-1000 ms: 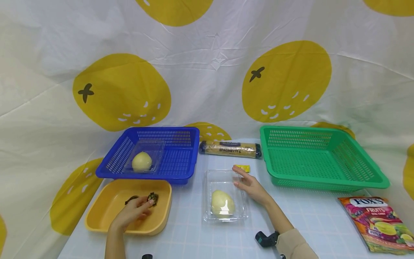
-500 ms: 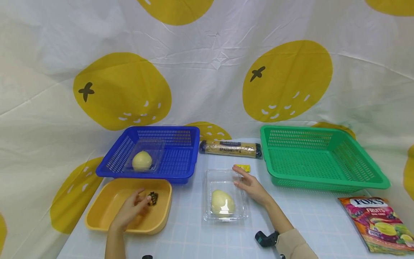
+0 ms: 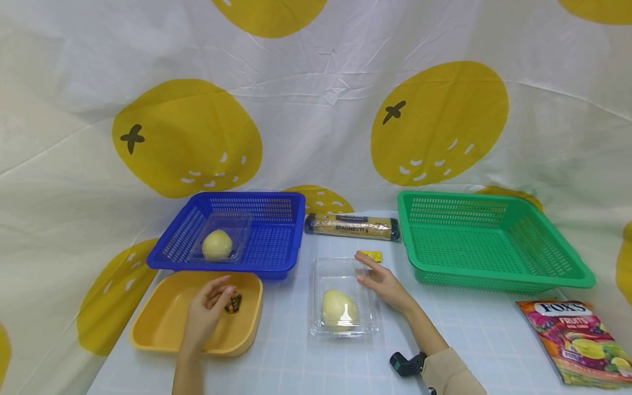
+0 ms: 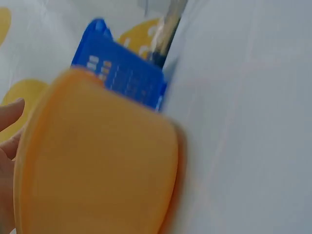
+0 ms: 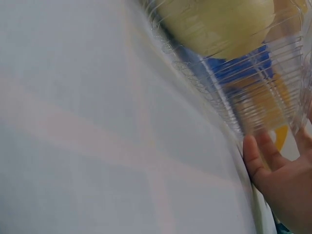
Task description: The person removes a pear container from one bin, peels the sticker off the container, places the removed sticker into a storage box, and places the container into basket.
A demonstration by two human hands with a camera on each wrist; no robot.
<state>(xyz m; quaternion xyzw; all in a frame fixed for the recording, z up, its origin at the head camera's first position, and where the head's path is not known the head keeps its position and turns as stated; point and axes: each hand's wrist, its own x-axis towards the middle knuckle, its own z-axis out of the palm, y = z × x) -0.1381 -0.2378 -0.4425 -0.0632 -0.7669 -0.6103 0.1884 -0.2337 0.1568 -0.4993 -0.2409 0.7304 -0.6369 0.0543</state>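
My left hand point(image 3: 204, 314) hovers over the orange-yellow tub point(image 3: 155, 323), fingers loosely bent and nothing visible in them. Just right of its thumb, small dark patterned packets point(image 3: 234, 303) lie in the tub. The left wrist view shows mostly the outer wall of the tub point(image 4: 102, 161), with part of the hand point(image 4: 9, 161) at the left edge. My right hand point(image 3: 387, 288) rests its fingertips against the right side of a clear plastic clamshell box point(image 3: 340, 270). Inside the box sits a pale yellow rounded fruit or vegetable point(image 3: 339, 311), also near the right wrist camera.
Behind the tub stands a blue basket point(image 3: 271, 241) holding another clear box with a pale yellow round thing point(image 3: 216, 245). A spaghetti pack point(image 3: 351, 227) and a small yellow sachet point(image 3: 371, 256) lie at the back. Right are a green basket point(image 3: 464, 247) and a Fox's candy bag point(image 3: 575, 340).
My left hand has let go of a dark packet, which now lies in the tub, and has drawn back and turned slightly upright. The right hand and the box have stayed put.
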